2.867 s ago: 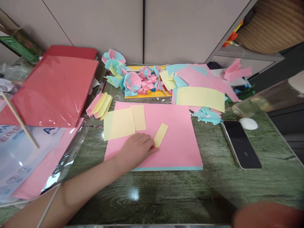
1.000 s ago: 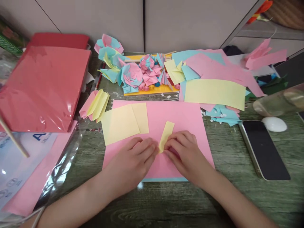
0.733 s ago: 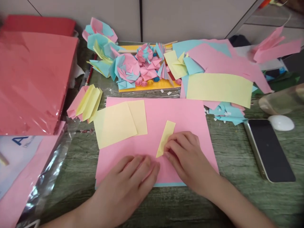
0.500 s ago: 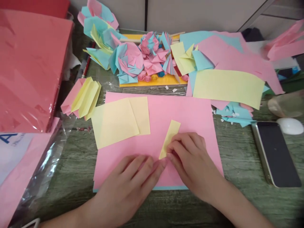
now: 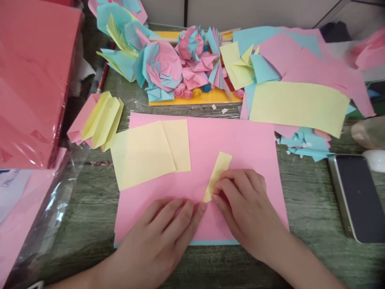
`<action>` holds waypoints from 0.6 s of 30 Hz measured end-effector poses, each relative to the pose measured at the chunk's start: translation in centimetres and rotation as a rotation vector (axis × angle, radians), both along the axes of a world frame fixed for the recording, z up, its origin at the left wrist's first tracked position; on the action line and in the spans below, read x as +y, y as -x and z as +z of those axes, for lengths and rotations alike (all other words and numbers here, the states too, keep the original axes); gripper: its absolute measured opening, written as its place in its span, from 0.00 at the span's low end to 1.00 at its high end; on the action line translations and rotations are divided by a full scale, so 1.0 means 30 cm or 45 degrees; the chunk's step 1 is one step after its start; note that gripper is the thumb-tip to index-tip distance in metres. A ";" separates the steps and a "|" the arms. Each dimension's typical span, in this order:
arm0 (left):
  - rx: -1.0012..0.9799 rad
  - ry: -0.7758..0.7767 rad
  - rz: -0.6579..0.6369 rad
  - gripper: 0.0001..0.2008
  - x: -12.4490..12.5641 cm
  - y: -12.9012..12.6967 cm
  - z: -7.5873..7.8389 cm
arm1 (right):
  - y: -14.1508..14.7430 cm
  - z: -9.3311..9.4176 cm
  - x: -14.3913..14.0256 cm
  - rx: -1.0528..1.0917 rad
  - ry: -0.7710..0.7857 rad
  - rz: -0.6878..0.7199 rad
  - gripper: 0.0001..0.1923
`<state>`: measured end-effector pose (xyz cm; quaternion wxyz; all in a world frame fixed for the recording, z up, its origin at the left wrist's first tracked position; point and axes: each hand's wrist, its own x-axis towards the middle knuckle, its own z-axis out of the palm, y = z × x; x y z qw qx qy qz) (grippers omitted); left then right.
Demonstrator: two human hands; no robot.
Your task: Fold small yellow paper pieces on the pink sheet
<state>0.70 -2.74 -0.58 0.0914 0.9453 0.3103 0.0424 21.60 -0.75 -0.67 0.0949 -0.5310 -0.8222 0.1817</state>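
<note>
Yellow paper is what you have under your fingers: a narrow yellow strip [image 5: 219, 173] lies slanted on the big pink sheet [image 5: 240, 140], a little toward that sheet's near edge and right of its middle. Your right hand [image 5: 243, 204] rests on the strip's lower half, fingers curled and pressing the paper down against the sheet rather than lifting it. Your left hand [image 5: 162, 233] lies flat beside it on the pink sheet, fingers stretched out and slightly spread, with one fingertip just meeting the strip's lower corner; it grips nothing.

As for progress, the strip looks already narrowed into a slim band, and you seem to be flattening or starting a crease at its near end. No pleats show on it yet, so most of the folding appears to lie ahead. Two overlapping yellow squares [image 5: 144, 154] wait untouched at the pink sheet's left edge, partly hanging over onto the green table [image 5: 303, 208].

Toward the table's far edge sits a heap of finished folded paper flowers [image 5: 177, 68] in pink and blue on an orange card. A pleated pink and yellow piece [image 5: 96, 120] lies left of the pink sheet, near a wrapped red paper pack [image 5: 30, 80] at the table's left edge. A long yellow rectangle [image 5: 297, 106] tops loose sheets at the far right, and a phone [image 5: 357, 196] lies by the right edge.
</note>
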 end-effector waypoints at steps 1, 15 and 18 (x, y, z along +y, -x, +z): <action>-0.004 -0.005 0.004 0.22 -0.001 0.000 -0.001 | 0.000 0.000 -0.002 -0.001 -0.003 -0.003 0.04; 0.013 -0.024 0.005 0.22 -0.002 -0.005 -0.010 | 0.013 -0.003 -0.009 -0.062 -0.056 -0.043 0.05; 0.014 -0.024 0.000 0.22 -0.002 -0.006 -0.009 | 0.014 -0.003 -0.010 -0.079 -0.073 -0.052 0.05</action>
